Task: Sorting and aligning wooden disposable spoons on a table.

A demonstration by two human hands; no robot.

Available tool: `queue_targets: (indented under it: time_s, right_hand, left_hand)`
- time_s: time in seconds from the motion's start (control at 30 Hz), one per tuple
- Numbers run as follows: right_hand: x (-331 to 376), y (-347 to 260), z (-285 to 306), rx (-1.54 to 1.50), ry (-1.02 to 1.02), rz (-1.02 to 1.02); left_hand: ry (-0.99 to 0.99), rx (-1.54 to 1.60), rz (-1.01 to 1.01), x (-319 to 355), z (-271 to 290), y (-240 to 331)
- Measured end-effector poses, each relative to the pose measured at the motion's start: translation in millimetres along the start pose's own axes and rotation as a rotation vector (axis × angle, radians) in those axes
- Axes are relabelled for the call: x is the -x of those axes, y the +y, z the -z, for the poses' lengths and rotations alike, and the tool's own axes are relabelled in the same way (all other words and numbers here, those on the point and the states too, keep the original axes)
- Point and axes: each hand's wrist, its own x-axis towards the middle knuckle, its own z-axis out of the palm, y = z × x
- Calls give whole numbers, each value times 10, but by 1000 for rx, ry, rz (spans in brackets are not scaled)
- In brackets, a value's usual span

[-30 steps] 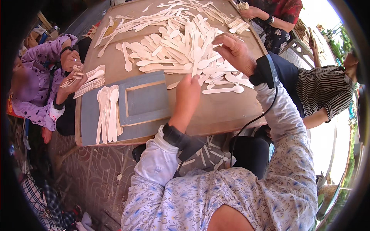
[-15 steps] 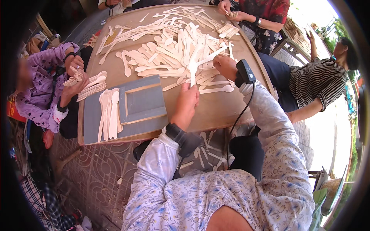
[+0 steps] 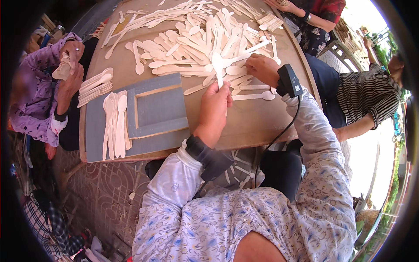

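Note:
My left hand [image 3: 214, 109] grips a pale wooden spoon [image 3: 218, 65] by its handle, bowl up, over the near side of a large pile of wooden spoons [image 3: 187, 46]. To its right, my right hand [image 3: 263, 70] is closed, with fingertips against another wooden spoon [image 3: 238, 58] that slants across toward the first one's bowl. The right fingers partly hide that contact. A loose spoon [image 3: 255, 96] lies flat just below the right hand. On a grey board [image 3: 96, 139] with a raised frame [image 3: 159, 129], at the table's near left, rests a bundle of spoons [image 3: 115, 124].
A person in a purple sleeve [image 3: 30, 113] at the left holds spoons beside a neat stack [image 3: 97, 87]. Another person's arm [image 3: 314, 22] is at the far right, near a bundle [image 3: 269, 21]. Someone in stripes [image 3: 366, 94] sits right. A raised rim [image 3: 301, 52] edges the table.
The view has shifted, so the table sits a little differently. My left hand still holds its spoon upright; my right hand has moved slightly right in the picture.

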Motion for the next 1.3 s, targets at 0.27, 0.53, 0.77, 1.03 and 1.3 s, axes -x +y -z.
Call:
queue_targets:
  time_s: [0.27, 0.53, 0.77, 1.03, 1.3]
  right_hand:
    - [151, -223, 39, -109, 418, -18]
    - [156, -866, 107, -1130, -102, -270]
    - [-213, 8, -92, -12, 235, -61]
    - [-157, -52, 21, 136, 299, 11]
    - [257, -997, 172, -946, -124, -389]
  left_hand:
    - [7, 61, 33, 51, -34, 27]
    - [-193, 4, 142, 144, 69, 114]
    - [-44, 40, 61, 47, 94, 23]
    - [-70, 153, 121, 31, 55, 27]
    - [47, 124, 3, 92, 42, -14]
